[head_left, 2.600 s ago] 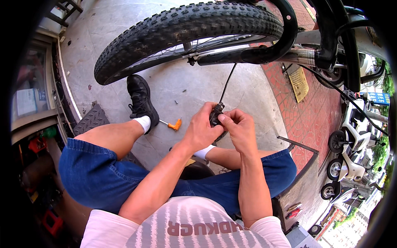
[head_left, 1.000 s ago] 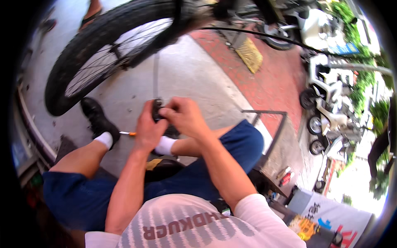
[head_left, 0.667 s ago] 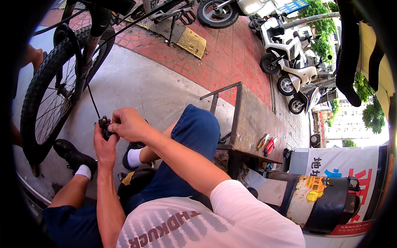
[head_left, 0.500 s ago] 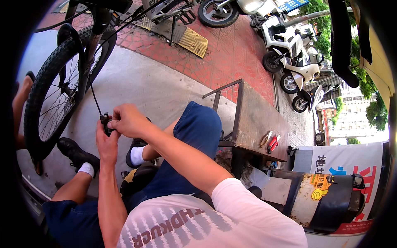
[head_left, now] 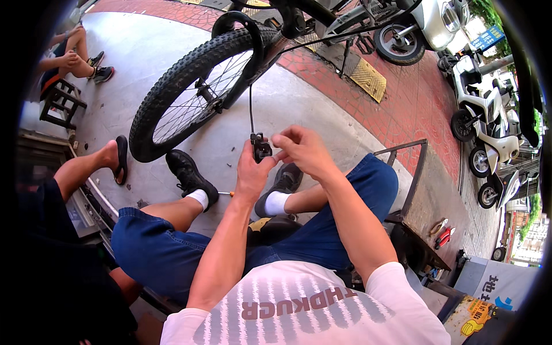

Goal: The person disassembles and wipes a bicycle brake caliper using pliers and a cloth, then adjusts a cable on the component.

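My left hand grips a small black bicycle brake caliper, held upright between thumb and fingers. A thin black brake cable runs from the caliper's top up to the bicycle fork. Just right of the caliper is my right hand, its fingers curled and thumb drawn in close to the left thumb. Whatever those fingertips pinch, if anything, is too small to make out. Beyond both hands stands the bicycle's front wheel, with a knobby black tyre and spokes.
A worn low table on the right bears red-handled pliers and a second pair. A thin orange-ended tool lies by my shoe. Someone sits near a dark stool; another person's sandalled foot is at left. Scooters stand outside.
The view has swung left, so everything sits further right in it. My right hand has drawn slightly away from the caliper, which my left hand still holds.
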